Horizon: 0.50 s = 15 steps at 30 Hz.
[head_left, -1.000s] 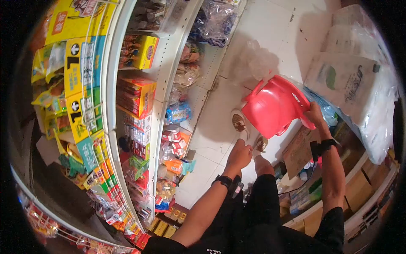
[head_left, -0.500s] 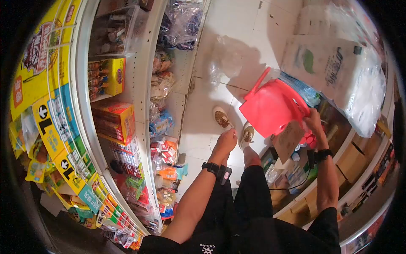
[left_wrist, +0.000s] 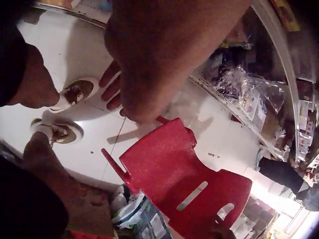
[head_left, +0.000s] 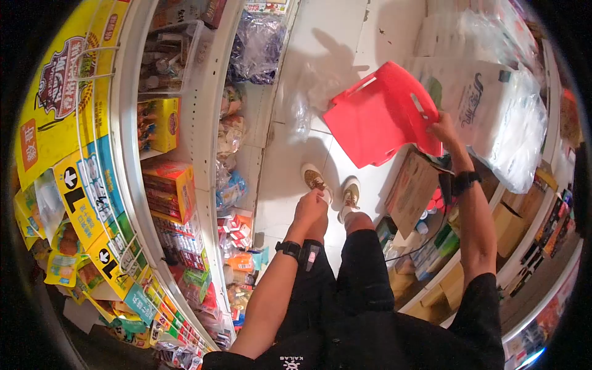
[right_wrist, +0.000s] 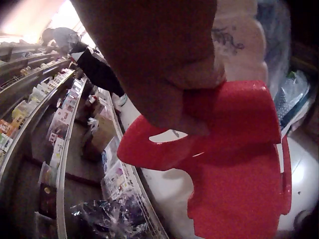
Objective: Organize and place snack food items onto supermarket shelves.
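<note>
A red plastic chair (head_left: pixel 382 114) with slots in its backrest is held out over the tiled floor, tilted. My right hand (head_left: pixel 444 131) grips the backrest's edge, its fingers curled through the slot in the right wrist view. In the left wrist view the chair (left_wrist: pixel 169 169) shows its seat side and a leg. My left hand (head_left: pixel 309 209) hangs in front of my knee with loosely bent fingers and holds nothing.
Shelves of packaged snacks (head_left: pixel 166 191) line my left. On the right are plastic-wrapped white packs (head_left: pixel 487 111), a cardboard piece (head_left: pixel 410 191) and a low shelf with goods. A clear plastic bag (head_left: pixel 301 105) lies on the floor ahead of my shoes (head_left: pixel 350 196).
My right hand has swung the red chair forward, away from my feet, and turned it. The cardboard beneath is more exposed. The left hand stays loose, and the head view has shifted.
</note>
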{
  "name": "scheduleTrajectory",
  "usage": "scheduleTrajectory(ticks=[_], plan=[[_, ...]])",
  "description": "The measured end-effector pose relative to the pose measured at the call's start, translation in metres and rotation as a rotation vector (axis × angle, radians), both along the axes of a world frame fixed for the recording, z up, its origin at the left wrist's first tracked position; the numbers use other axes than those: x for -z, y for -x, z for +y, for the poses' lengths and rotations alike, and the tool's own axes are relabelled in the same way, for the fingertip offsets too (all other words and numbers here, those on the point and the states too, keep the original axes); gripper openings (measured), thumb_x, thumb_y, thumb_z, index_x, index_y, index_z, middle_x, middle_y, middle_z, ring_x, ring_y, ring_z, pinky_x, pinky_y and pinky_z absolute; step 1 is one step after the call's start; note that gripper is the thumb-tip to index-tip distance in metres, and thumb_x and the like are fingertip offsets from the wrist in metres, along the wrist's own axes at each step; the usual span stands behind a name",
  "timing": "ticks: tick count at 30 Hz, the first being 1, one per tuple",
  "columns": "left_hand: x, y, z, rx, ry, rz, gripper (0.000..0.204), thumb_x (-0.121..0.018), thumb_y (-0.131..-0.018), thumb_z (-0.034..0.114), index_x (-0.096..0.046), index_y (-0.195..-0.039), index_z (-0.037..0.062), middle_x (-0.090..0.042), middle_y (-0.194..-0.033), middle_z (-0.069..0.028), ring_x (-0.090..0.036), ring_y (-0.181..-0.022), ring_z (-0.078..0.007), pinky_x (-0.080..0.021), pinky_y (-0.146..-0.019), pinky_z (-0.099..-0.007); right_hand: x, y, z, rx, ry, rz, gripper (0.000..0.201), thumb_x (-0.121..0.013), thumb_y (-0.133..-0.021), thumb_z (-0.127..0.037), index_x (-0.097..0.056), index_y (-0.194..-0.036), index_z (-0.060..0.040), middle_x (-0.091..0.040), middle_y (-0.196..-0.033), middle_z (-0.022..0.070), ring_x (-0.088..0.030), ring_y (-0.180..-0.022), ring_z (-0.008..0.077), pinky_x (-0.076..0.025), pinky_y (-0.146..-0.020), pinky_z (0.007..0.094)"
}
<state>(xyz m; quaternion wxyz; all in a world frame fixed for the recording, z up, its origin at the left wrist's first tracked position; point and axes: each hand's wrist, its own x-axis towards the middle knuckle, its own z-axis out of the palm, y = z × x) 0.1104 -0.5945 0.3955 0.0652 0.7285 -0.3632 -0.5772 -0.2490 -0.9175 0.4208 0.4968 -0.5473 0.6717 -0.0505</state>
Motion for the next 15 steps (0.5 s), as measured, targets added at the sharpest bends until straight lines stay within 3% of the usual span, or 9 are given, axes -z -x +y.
scheduleTrajectory(ticks=[3, 6, 8, 10, 15], plan=[[0.002, -0.005, -0.001, -0.047, -0.066, 0.007, 0.024, -0.060, -0.091, 0.019, -0.069, -0.111, 0.0085, -0.075, -0.101, -0.0208, -0.072, -0.099, -0.0379, -0.056, -0.089, -0.0452, 0.020, 0.003, -0.052, -0.046, -0.031, 0.004, 0.041, -0.064, -0.077, 0.002, -0.075, -0.116, 0.0004, -0.070, -0.088, 0.0023, -0.062, -0.073, 0.0134, -0.050, -0.063, 0.0321], [0.011, -0.007, -0.002, -0.090, -0.087, 0.013, 0.024, -0.062, -0.091, 0.020, -0.070, -0.112, 0.0094, -0.075, -0.103, -0.0196, -0.072, -0.101, -0.0364, -0.056, -0.090, -0.0444, 0.010, -0.025, -0.091, -0.016, -0.035, -0.062, 0.036, -0.066, -0.081, 0.000, -0.074, -0.116, 0.0025, -0.071, -0.089, 0.0032, -0.063, -0.072, 0.0138, -0.049, -0.062, 0.0315], [0.012, -0.008, -0.010, -0.100, -0.095, 0.007, 0.024, -0.062, -0.092, 0.020, -0.070, -0.112, 0.0096, -0.075, -0.103, -0.0191, -0.072, -0.102, -0.0362, -0.056, -0.091, -0.0443, 0.033, -0.029, -0.125, -0.017, -0.042, -0.021, 0.033, -0.067, -0.084, -0.002, -0.073, -0.116, 0.0043, -0.071, -0.089, 0.0040, -0.063, -0.072, 0.0146, -0.050, -0.063, 0.0323], [0.013, -0.007, -0.023, -0.123, -0.146, -0.030, 0.023, -0.063, -0.092, 0.020, -0.070, -0.112, 0.0108, -0.076, -0.104, -0.0189, -0.072, -0.103, -0.0364, -0.057, -0.091, -0.0443, 0.039, -0.036, -0.163, -0.010, -0.007, -0.152, 0.032, -0.067, -0.086, -0.003, -0.072, -0.117, 0.0046, -0.071, -0.090, 0.0044, -0.064, -0.072, 0.0158, -0.052, -0.065, 0.0332], [0.032, 0.009, -0.058, -0.155, -0.100, -0.060, 0.020, -0.062, -0.094, 0.016, -0.071, -0.111, 0.0095, -0.076, -0.097, -0.0183, -0.074, -0.094, -0.0356, -0.058, -0.083, -0.0450, 0.022, -0.063, -0.237, 0.070, -0.104, -0.138, 0.033, -0.066, -0.085, -0.002, -0.072, -0.116, 0.0048, -0.072, -0.091, 0.0078, -0.066, -0.075, 0.0180, -0.055, -0.069, 0.0340]])
